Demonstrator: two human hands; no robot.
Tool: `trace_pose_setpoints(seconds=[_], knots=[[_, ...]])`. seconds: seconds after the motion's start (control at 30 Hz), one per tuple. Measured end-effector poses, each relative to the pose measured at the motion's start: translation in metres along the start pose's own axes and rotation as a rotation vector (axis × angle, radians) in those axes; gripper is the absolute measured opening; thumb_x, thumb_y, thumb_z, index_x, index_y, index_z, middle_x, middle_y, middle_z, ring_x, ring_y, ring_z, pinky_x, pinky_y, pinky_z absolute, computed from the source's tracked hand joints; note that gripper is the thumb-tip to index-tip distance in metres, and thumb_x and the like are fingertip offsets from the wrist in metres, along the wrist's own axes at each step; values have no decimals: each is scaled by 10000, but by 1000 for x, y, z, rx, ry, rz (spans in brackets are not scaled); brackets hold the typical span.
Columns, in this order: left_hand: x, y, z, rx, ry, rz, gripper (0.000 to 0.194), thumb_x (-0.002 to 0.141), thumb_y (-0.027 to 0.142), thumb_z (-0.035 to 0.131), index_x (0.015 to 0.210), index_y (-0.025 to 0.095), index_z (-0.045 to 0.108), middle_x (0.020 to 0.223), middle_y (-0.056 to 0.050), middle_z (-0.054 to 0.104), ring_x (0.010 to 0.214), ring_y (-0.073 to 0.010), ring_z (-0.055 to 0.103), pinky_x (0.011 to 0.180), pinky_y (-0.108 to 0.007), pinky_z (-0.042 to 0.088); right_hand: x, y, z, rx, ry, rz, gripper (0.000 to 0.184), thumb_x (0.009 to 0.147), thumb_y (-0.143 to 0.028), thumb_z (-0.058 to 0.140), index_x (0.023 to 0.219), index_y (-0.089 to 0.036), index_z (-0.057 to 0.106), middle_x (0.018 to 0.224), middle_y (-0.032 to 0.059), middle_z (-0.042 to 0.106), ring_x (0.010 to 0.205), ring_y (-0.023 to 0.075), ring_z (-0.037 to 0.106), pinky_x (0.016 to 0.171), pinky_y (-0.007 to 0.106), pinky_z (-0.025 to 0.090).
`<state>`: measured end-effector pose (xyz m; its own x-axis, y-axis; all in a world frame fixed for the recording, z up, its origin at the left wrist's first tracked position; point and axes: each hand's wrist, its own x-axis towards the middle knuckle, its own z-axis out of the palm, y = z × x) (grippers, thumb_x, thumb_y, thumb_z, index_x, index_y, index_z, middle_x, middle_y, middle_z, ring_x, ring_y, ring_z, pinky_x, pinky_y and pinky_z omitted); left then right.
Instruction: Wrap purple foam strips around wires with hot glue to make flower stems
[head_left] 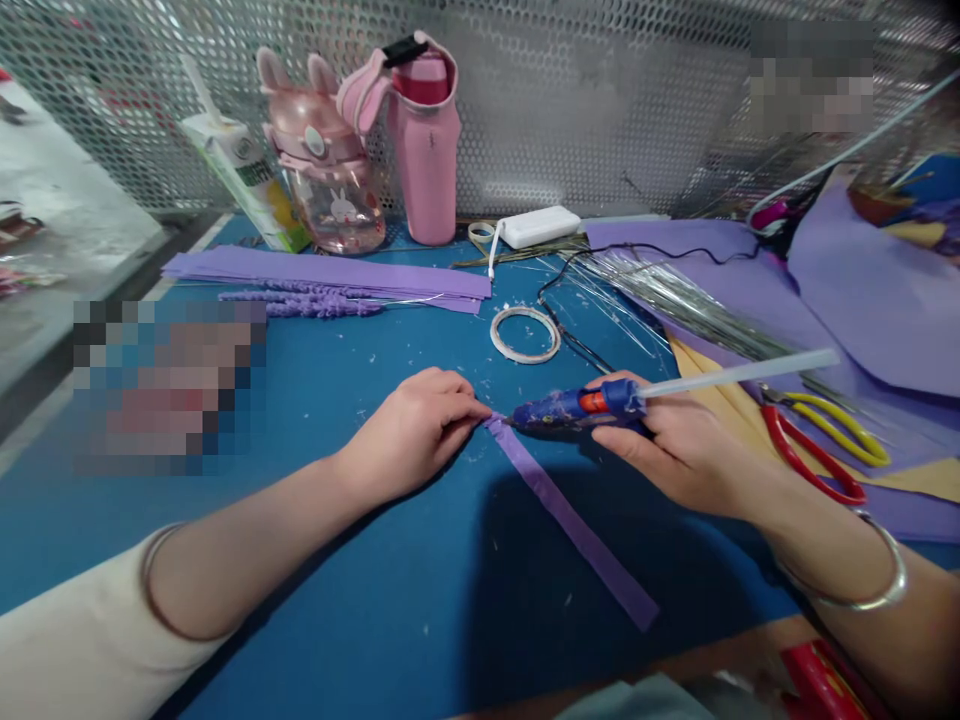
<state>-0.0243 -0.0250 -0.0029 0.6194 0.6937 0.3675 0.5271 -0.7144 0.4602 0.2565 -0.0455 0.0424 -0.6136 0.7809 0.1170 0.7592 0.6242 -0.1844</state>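
Observation:
A narrow purple paper strip [570,525] lies diagonally on the blue table top [360,600]. My left hand [416,430] is closed, its fingertips pinching the strip's upper end. My right hand [675,445] grips a blue glue gun [577,408] with a clear glue stick [742,372] poking out of its back. The gun's nozzle points left and touches the strip's upper end, right beside my left fingertips.
A stack of purple paper strips [330,272] and fuzzy purple stems [315,302] lie at the back. Two pink bottles [427,140], a drink carton [247,180], a white power bank [536,226] and a tape ring [525,334] stand behind. Red-and-yellow scissors [821,445], thin wires [690,305] and purple sheets [877,290] lie right.

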Motion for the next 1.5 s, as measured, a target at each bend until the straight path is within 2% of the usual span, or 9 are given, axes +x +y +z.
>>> trace_pose_setpoints(seconds=[0.4, 0.6, 0.73, 0.83, 0.97, 1.1, 1.2, 1.3, 1.5], knots=[[0, 1, -1, -4, -13, -14, 212, 887, 171, 512, 979, 173, 703, 896, -72, 649, 837, -179, 569, 759, -305, 466, -1, -2, -2, -14, 0, 7, 334, 943, -387, 364, 915, -161, 609, 977, 105, 679, 822, 247, 656, 721, 349, 496], [1, 2, -2, -3, -13, -10, 213, 893, 178, 505, 972, 173, 702, 897, -76, 658, 836, -178, 574, 764, -313, 474, -8, 6, -9, 67, -52, -14, 257, 927, -352, 432, 978, -191, 625, 1106, 88, 651, 994, 262, 624, 802, 348, 493], [1, 3, -2, 1, -21, -17, 209, 891, 170, 503, 967, 174, 698, 915, -75, 660, 846, -180, 576, 773, -320, 474, -10, 18, -14, 230, 72, -77, 195, 909, -302, 454, 946, -212, 623, 1065, 69, 653, 938, 246, 632, 790, 350, 495], [1, 3, -2, 0, -40, -34, 212, 889, 154, 494, 970, 167, 689, 920, -76, 655, 857, -184, 574, 781, -326, 473, -9, 25, -9, 300, 191, 10, 210, 881, -305, 476, 1047, -238, 586, 1127, 72, 627, 962, 265, 620, 823, 391, 492], [1, 4, -3, -11, -56, -48, 219, 874, 136, 481, 972, 163, 675, 933, -78, 645, 874, -193, 573, 803, -345, 472, -5, 31, -2, 267, 220, 106, 341, 833, -272, 510, 1174, -273, 504, 1126, 49, 618, 936, 255, 623, 777, 377, 505], [0, 5, -4, -24, -41, -61, 277, 821, 101, 493, 1061, 148, 623, 965, -80, 634, 893, -200, 561, 828, -362, 471, 12, 37, 2, 105, 263, 123, 397, 843, -246, 506, 1236, -232, 453, 1162, 72, 598, 979, 253, 613, 825, 387, 490], [-1, 5, -3, -13, 17, -85, 373, 793, 98, 513, 1163, 130, 555, 1014, -94, 621, 947, -215, 544, 857, -379, 468, 35, 47, 7, 34, 250, 29, 438, 868, -244, 482, 1296, -197, 403, 1272, 127, 536, 1131, 280, 542, 930, 443, 437], [-1, 5, -1, 33, 16, -83, 304, 814, 117, 503, 1096, 148, 611, 1049, -104, 611, 1005, -231, 535, 901, -404, 451, 60, 59, 12, -41, 194, -71, 444, 849, -196, 487, 1287, -176, 418, 1282, 154, 527, 1188, 300, 492, 934, 484, 410], [0, 4, -1, 83, -19, -51, 238, 828, 126, 493, 982, 176, 667, 1035, -88, 634, 1013, -236, 555, 894, -420, 444, 85, 67, 24, -51, 180, -69, 474, 807, -157, 532, 1272, -194, 449, 1283, 146, 530, 1221, 297, 462, 936, 485, 386]])
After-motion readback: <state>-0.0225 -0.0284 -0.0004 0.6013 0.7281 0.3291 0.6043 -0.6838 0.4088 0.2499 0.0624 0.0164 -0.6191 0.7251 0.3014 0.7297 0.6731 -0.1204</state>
